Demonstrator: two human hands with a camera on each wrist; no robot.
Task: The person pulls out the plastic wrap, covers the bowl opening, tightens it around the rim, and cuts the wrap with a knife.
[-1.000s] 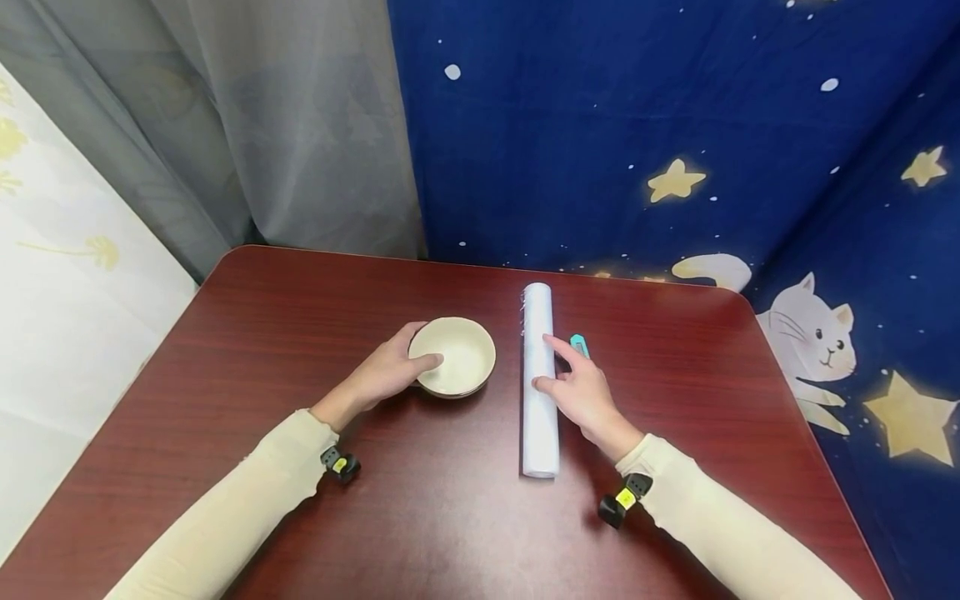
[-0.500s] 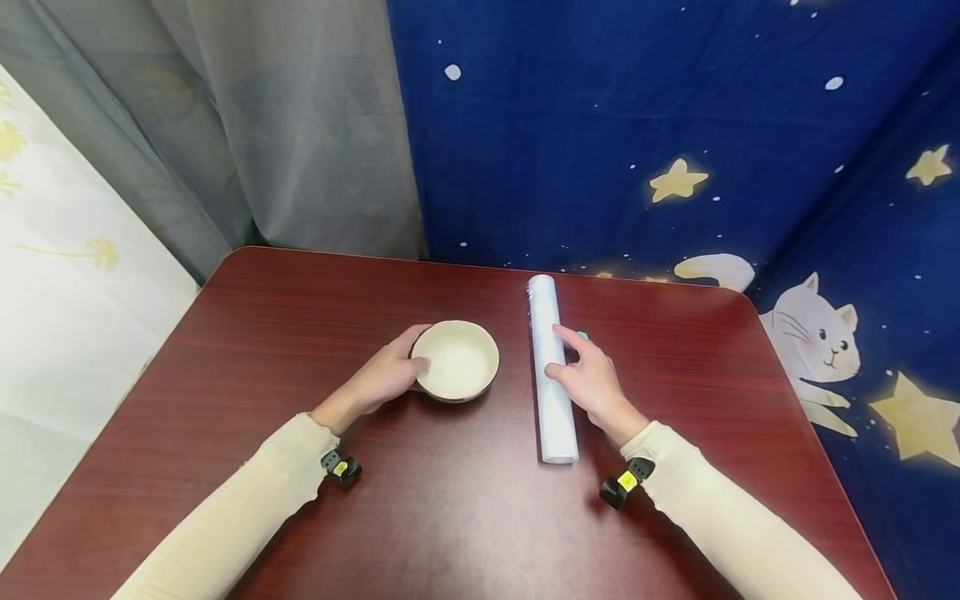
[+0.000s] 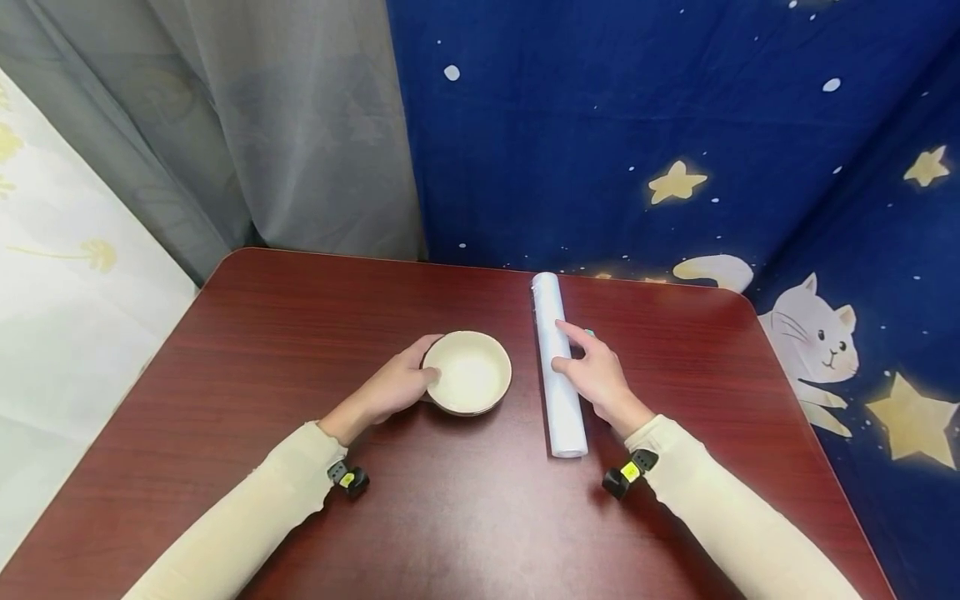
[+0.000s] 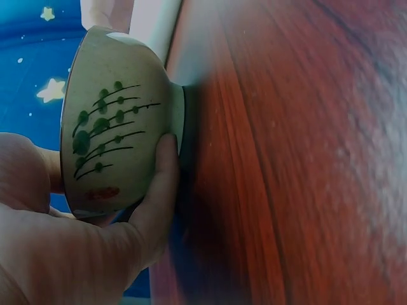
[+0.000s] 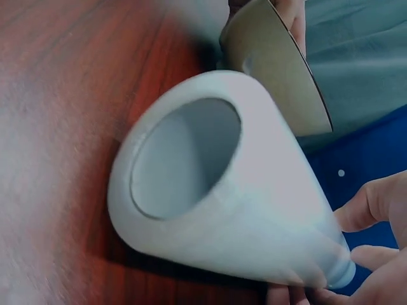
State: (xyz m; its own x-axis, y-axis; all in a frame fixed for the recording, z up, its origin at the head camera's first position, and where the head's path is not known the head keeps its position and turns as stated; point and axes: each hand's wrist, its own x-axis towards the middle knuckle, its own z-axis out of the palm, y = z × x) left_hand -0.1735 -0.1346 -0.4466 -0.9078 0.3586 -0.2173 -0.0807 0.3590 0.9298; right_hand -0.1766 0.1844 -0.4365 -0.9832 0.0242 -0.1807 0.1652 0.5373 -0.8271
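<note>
The left hand [image 4: 70, 251] grips a bowl [image 4: 130, 127], one fingertip touching its wall near the foot. Green leaves on dark stems and a reddish mark decorate the exterior. Beyond: a white roll [image 4: 152, 25], partly visible; starred blue cloth [image 4: 25, 82]; wood-grained desk [image 4: 286, 159].

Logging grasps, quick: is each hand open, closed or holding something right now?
Left hand: closed, holding the bowl by its side.
Right hand: closed, holding the white roll.

Dark red, wood-grained table [image 3: 465, 525], far corners rounded. On it: pale bowl [image 3: 468, 375], upright; white roll [image 3: 564, 408], lying just beside, apart.
</note>
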